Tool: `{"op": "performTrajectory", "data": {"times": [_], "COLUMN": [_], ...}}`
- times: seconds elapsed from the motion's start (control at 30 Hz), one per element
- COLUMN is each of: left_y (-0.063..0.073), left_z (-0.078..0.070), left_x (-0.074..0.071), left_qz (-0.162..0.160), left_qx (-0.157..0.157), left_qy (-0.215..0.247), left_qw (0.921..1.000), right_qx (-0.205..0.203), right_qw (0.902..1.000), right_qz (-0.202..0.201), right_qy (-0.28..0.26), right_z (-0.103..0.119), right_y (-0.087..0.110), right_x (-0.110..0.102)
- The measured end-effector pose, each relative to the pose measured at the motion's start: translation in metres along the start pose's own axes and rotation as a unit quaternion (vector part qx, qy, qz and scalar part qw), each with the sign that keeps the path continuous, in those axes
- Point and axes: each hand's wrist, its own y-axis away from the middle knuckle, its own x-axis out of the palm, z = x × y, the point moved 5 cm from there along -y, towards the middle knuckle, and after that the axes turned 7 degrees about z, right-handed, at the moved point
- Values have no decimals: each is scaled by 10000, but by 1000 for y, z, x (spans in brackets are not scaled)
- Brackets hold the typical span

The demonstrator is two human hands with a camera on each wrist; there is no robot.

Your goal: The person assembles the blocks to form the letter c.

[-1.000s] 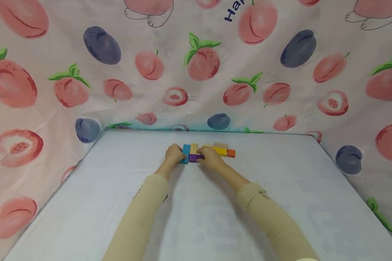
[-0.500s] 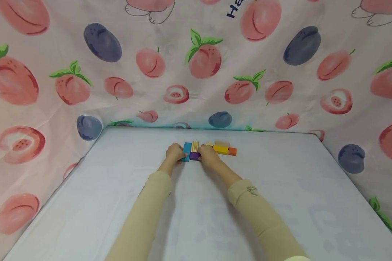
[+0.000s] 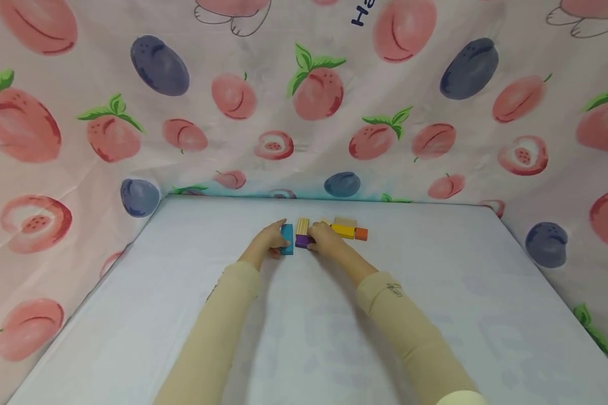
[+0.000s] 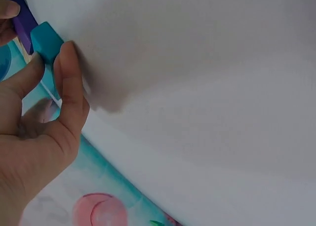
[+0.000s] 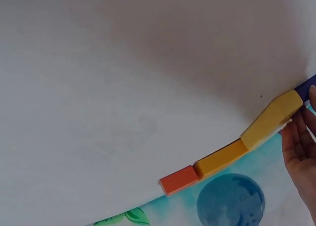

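Observation:
My left hand (image 3: 271, 239) pinches a blue block (image 3: 287, 239) between thumb and fingers, at the left end of a group of blocks. In the left wrist view the left hand (image 4: 49, 112) has its thumb and fingertips on opposite sides of the blue block (image 4: 47, 43). My right hand (image 3: 324, 238) holds a purple block (image 3: 302, 241) at its right part, which the fingers cover. A ridged light wooden block (image 3: 303, 226) lies just behind the purple one. A narrow gap separates the blue block from these two.
To the right sit a yellow block (image 3: 343, 231), an orange block (image 3: 361, 234) and a plain wooden block (image 3: 345, 221). A pale yellow block (image 5: 274, 118) shows beside the right hand. The white table (image 3: 304, 337) ends at a fruit-print cloth (image 3: 304, 140).
The blue block has shifted slightly left and nearer in my left hand, opening a gap beside the ridged and purple blocks. Earlier, my right hand slid a little left along the purple block.

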Motion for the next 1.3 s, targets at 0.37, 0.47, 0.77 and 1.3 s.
{"op": "performTrajectory", "data": {"times": [0.37, 0.47, 0.77, 1.3], "left_y": [112, 109, 107, 122], "left_z": [-44, -40, -47, -34], "left_x": [1, 0, -7, -5], "left_qz": [342, 324, -390, -213], "left_qx": [-299, -267, 485, 1044], "left_qy": [-11, 275, -150, 266], "left_qw": [9990, 9987, 9980, 9939], "right_qx": [-33, -10, -41, -203], "right_qw": [9994, 9994, 9967, 9947], "right_qz": [-331, -351, -720, -941], "right_qy": [5, -4, -361, -373], "right_z": [0, 1, -2, -3], "right_y": [13, 17, 35, 64], "right_x": [0, -1, -13, -21]}}
